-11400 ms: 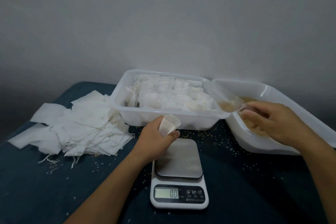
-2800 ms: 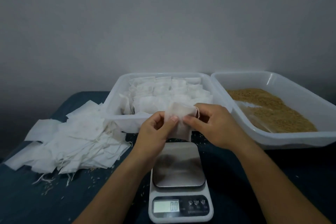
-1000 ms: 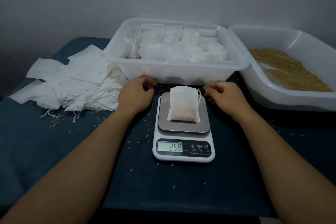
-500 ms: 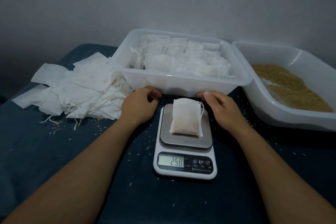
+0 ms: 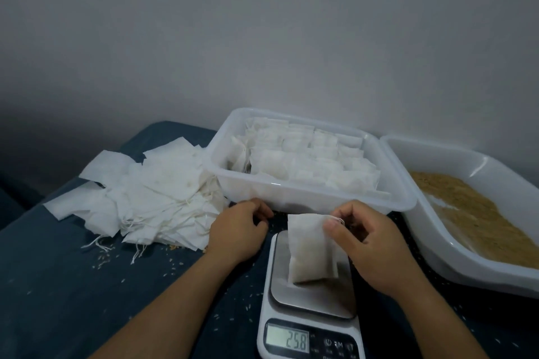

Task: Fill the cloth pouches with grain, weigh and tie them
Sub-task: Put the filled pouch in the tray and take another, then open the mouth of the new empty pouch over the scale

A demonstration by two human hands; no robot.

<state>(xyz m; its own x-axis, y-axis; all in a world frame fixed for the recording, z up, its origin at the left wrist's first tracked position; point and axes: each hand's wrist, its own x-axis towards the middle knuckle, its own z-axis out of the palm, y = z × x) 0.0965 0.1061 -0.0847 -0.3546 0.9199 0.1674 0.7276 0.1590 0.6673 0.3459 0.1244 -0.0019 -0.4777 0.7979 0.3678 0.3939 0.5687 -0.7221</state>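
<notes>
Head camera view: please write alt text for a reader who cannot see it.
The right hand pinches the top of a filled white cloth pouch on a white digital kitchen scale reading 25.8; the left hand rests beside it. Behind are flat empty white pouches, a clear plastic tub of filled pouches and a tub of brown grain.

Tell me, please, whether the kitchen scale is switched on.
On: the kitchen scale shows lit digits reading 25.8, with the filled pouch on its platform.
</notes>
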